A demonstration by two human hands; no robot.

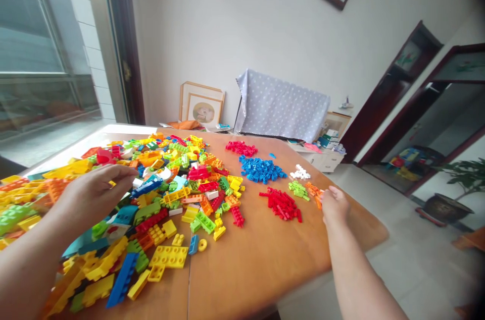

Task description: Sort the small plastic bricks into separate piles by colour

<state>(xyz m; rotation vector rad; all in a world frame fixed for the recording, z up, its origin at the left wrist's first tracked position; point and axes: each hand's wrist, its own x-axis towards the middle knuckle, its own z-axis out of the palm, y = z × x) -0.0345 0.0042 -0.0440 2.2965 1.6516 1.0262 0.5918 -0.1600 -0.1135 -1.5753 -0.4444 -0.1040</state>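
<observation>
Over the big mixed heap of toy bricks [166,214] on the left is my left hand [96,191], its fingers bent together; a small yellow-orange bit shows beside them, too small to name. On the right, my right hand [335,204] is at the small orange brick pile [313,191], fingers closed, what they hold hidden. Near it lie a light green pile [298,190], a white pile [300,172] and a red pile [281,204]. Farther back are a blue pile [262,169] and another red pile [241,148].
The wooden table [242,269] has a rounded right corner. Behind it stand a dotted cloth cover [284,105], a framed picture [202,108] and a white cabinet [324,161]. A potted plant [449,206] is on the floor at right.
</observation>
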